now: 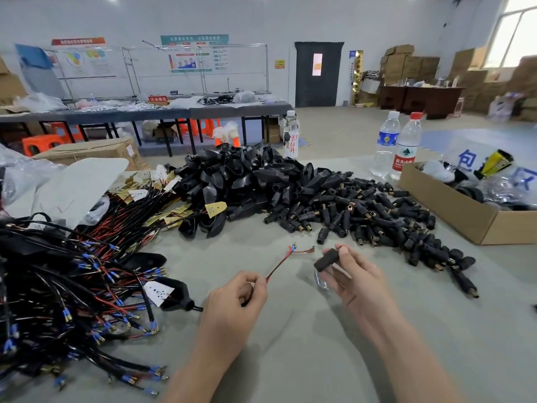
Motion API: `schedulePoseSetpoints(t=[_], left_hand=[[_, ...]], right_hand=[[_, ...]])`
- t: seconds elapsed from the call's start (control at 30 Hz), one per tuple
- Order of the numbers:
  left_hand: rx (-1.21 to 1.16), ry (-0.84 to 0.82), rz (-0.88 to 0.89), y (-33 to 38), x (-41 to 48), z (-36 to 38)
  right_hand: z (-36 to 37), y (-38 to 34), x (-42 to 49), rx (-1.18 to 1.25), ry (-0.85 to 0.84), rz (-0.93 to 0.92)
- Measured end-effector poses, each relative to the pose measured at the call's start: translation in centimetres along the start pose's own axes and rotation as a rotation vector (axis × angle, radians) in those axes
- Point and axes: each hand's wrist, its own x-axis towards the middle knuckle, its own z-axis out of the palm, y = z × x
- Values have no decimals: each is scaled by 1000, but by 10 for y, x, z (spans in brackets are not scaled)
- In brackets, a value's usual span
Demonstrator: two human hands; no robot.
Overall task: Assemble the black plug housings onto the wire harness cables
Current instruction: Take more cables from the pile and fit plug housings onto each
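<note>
In front of the heap of black plastic plug housings (363, 210), the right hand (359, 282) pinched one black cylindrical housing (327, 259); the left hand (236, 299) pinched a thin red-and-black cable (279, 265), its blurred tips possibly crimped.

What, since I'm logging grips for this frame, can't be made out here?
Head view only:
- cable: lower run hidden inside the left hand.
- plug housing: underside covered by right hand fingers.
- cable tips: too small, blurred.
- harness pile: cut off by left edge.
</note>
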Motion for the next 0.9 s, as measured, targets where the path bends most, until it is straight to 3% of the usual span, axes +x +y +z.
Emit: schedulePoseSetpoints(t=[0.27,0.9], left_hand=[[44,-68,20,3,-1,0],[-18,-63,46,7,-1,1]], right_hand=[[3,13,-2,253,-49,154],[6,15,6,291,-23,217]])
